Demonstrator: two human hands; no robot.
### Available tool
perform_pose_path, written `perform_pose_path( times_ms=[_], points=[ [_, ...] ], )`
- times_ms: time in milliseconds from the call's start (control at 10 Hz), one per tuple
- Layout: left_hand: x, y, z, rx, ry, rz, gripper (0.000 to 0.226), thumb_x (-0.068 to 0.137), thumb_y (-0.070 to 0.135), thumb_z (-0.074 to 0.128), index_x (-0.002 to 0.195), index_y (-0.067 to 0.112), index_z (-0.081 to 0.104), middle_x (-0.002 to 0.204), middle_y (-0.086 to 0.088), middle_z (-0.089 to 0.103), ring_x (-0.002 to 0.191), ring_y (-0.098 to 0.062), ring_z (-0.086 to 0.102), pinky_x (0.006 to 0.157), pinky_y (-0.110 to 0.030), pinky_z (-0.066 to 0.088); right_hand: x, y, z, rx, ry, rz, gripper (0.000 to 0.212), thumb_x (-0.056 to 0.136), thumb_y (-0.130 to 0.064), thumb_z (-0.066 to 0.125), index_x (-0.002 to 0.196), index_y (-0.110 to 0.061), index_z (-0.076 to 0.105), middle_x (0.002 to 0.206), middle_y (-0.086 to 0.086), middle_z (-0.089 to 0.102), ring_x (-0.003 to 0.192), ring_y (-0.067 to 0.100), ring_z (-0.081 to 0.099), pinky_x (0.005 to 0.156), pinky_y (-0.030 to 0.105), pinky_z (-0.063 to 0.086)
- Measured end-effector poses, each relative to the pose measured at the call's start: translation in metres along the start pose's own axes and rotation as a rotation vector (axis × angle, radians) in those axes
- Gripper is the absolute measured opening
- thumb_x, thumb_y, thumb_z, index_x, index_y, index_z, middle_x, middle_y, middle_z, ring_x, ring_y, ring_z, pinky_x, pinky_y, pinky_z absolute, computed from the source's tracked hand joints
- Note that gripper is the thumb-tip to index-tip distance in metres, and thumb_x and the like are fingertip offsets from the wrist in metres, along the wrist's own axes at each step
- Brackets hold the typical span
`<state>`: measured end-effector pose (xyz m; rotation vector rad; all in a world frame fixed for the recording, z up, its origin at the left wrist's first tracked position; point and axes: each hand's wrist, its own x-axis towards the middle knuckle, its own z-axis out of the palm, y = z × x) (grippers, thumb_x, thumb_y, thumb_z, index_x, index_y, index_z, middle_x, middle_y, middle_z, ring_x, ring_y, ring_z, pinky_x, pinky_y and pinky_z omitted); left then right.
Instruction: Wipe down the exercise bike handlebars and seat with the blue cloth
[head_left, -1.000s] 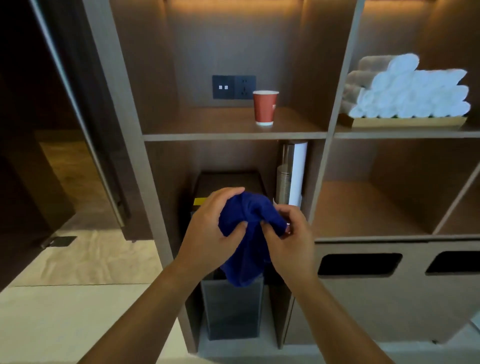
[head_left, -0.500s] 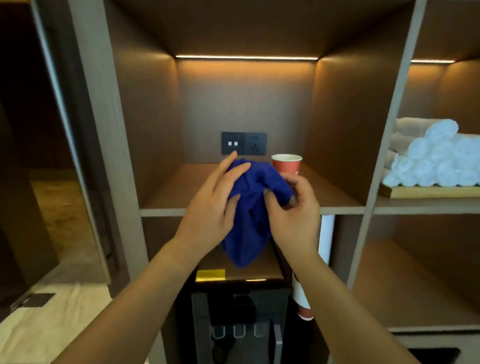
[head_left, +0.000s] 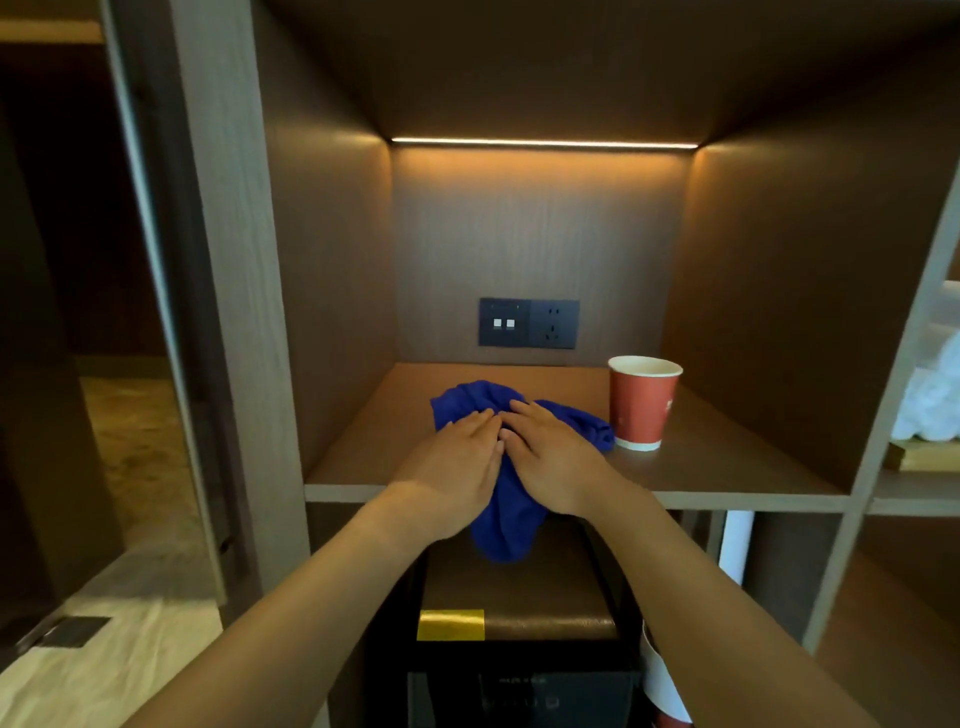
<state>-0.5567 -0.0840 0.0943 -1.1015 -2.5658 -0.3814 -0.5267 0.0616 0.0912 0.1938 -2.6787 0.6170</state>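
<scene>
The blue cloth (head_left: 506, 512) lies bunched on the wooden shelf (head_left: 727, 462), with one end hanging over the shelf's front edge. My left hand (head_left: 457, 467) rests flat on the cloth's left part, fingers straight. My right hand (head_left: 556, 462) lies flat on its right part, fingertips touching those of the left. The palms hide the middle of the cloth. No exercise bike is in view.
A red paper cup (head_left: 643, 402) stands on the shelf just right of the cloth. A dark socket panel (head_left: 529, 323) sits on the back wall. A black appliance (head_left: 519, 623) stands below the shelf. White rolled towels (head_left: 935, 405) fill the right compartment.
Both hands lifted the cloth from in front of the lower compartment up onto the shelf and now lie flat on it. The view tilted upward.
</scene>
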Motion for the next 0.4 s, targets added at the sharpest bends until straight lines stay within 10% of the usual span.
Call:
perform_pose_path(
  times_ms=[400],
  points=[
    [-0.016, 0.005, -0.010, 0.037, 0.231, 0.043, 0.043, 0.098, 0.037, 0.030, 0.139, 0.023, 0.036, 0.140, 0.004, 0.045, 0.126, -0.011, 0.041, 0.103, -0.027, 0.033, -0.024, -0.011, -0.013, 0.065, 0.282, -0.084, 0.033, 0.094, -0.026, 0.047, 0.125, -0.014, 0.052, 0.129, 0.002, 0.056, 0.120, 0.013, 0.048, 0.100, 0.024, 0.034]
  ],
)
